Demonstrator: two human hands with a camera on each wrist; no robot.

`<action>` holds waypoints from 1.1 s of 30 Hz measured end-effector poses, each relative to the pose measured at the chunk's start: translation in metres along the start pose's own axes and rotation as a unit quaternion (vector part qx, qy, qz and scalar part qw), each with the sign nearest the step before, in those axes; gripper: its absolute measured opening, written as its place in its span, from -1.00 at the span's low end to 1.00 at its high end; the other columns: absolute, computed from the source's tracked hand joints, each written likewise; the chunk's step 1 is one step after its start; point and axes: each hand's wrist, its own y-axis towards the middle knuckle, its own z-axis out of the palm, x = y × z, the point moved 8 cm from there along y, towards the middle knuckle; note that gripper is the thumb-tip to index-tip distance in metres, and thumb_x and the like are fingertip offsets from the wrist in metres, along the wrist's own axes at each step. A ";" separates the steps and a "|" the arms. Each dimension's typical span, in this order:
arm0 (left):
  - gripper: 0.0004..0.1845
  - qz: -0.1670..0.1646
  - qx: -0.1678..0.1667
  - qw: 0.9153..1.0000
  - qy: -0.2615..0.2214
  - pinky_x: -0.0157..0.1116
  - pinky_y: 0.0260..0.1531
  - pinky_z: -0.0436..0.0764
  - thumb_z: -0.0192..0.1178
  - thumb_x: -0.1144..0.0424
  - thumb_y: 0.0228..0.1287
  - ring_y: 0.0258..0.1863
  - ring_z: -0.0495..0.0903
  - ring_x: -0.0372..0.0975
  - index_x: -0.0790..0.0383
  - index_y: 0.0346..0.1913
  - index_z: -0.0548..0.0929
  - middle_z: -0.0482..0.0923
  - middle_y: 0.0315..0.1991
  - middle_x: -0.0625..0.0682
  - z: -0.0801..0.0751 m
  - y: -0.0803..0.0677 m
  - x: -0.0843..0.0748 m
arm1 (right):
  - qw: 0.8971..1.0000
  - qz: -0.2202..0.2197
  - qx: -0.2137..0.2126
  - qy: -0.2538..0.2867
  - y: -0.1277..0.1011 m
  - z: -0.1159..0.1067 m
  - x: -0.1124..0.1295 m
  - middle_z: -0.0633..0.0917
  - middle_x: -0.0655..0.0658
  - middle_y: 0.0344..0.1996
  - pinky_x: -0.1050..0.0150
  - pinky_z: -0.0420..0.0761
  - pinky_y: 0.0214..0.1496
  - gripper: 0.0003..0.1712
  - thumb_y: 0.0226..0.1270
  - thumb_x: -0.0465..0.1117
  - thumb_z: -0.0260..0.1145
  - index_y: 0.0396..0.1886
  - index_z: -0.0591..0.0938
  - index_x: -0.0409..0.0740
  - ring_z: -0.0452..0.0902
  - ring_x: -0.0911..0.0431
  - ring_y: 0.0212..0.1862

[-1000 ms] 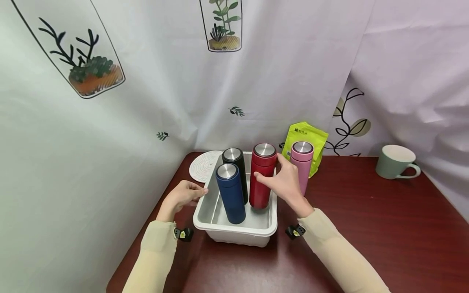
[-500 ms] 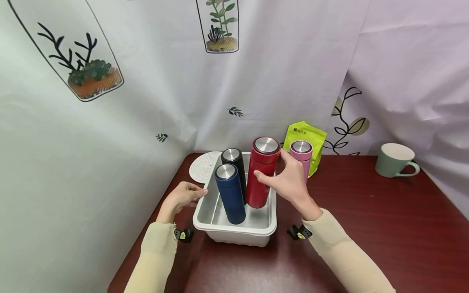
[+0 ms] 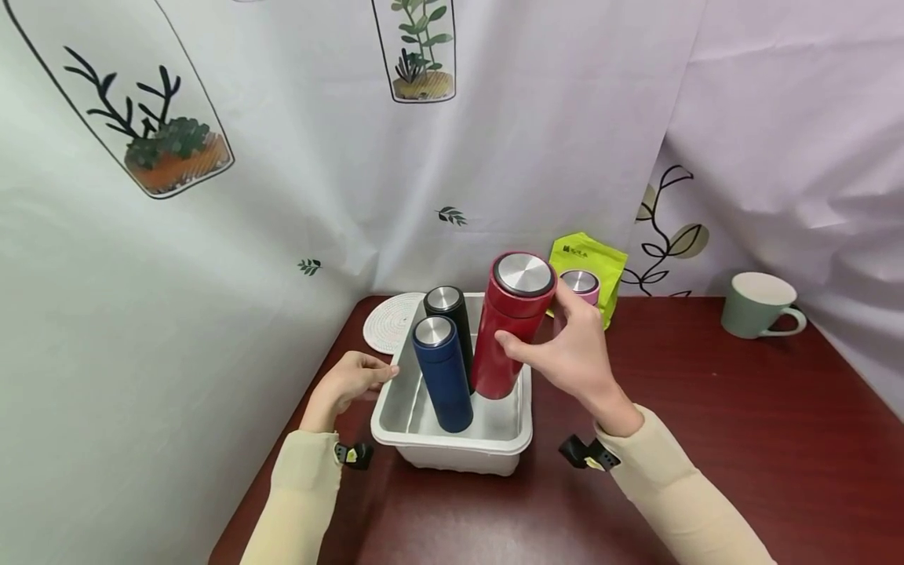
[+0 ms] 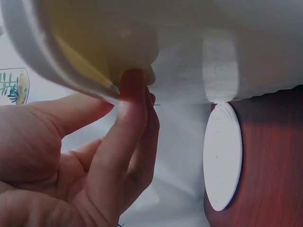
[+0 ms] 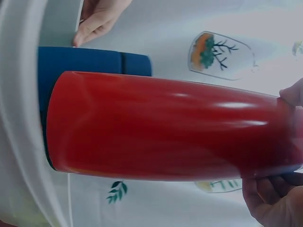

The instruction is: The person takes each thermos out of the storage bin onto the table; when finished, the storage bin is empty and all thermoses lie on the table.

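Observation:
My right hand grips a red thermos flask near its top, thumb on one side and fingers on the other. The flask tilts slightly, its base over the inside of a white plastic bin. In the right wrist view the red flask spans the picture in front of the blue flask. My left hand pinches the bin's left rim; in the left wrist view its thumb and fingers are at that rim. A blue flask and a black flask stand in the bin.
Behind my right hand stands a pink flask, mostly hidden, before a lime-green pouch. A round white woven mat lies left of the bin. A green mug sits at the right back. Printed cloth hangs behind the table.
My right hand has lifted the red flask up and toward me, and its base has risen off the bin floor. The left hand stays at the rim. The pink flask has become more hidden.

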 end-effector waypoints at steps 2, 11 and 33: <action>-0.70 0.000 -0.001 1.000 0.001 -0.08 -0.19 0.74 0.25 0.30 0.33 -0.35 0.69 -0.17 0.56 -0.10 0.63 0.69 -0.31 0.18 0.000 0.000 0.001 | 1.000 -0.013 -0.004 0.002 0.000 -0.003 0.006 0.67 -0.08 -0.02 0.41 0.67 -0.02 -0.26 -0.09 -0.34 0.60 0.18 0.54 -0.16 0.57 0.15 0.00; -0.70 0.000 0.001 1.000 -0.001 -0.10 -0.21 0.74 0.25 0.30 0.34 -0.33 0.70 -0.17 0.56 -0.10 0.63 0.69 -0.30 0.18 0.000 0.001 0.005 | 0.999 -0.036 -0.022 -0.004 -0.002 -0.020 0.018 0.67 -0.09 0.01 0.43 0.65 0.02 -0.21 -0.16 -0.41 0.60 0.19 0.55 -0.16 0.58 0.12 0.03; -0.65 -0.005 0.007 1.000 0.005 -0.09 -0.15 0.73 0.26 0.25 0.34 -0.30 0.69 -0.18 0.56 -0.06 0.63 0.68 -0.23 0.20 0.000 0.005 0.000 | 0.997 -0.021 -0.071 -0.038 -0.007 -0.071 0.014 0.66 -0.04 0.00 0.50 0.63 -0.01 -0.17 -0.18 -0.52 0.54 0.22 0.54 -0.14 0.60 0.15 -0.02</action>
